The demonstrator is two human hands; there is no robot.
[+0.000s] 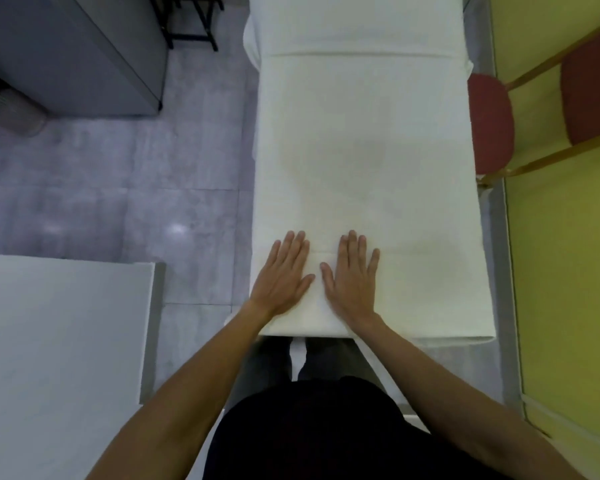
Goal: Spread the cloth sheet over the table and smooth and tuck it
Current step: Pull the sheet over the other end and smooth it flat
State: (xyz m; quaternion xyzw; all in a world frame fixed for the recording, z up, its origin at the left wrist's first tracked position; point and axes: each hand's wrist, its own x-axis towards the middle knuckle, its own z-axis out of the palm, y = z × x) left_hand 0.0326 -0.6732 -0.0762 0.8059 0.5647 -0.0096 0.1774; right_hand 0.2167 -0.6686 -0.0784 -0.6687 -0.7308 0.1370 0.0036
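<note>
Your left grip (283,275) and right grip (352,275) lay side by side, fingers spread flat, palms down on the cloth sheet (361,150) at the near end of the bench (440,342). The sheet covered the bench top, its long axis running straight away from you. Both grips sat left of the centre line, the left one at the left edge. The near right corner lay well apart, nearer your right grip, so that one was probably best placed to sweep outward.
</note>
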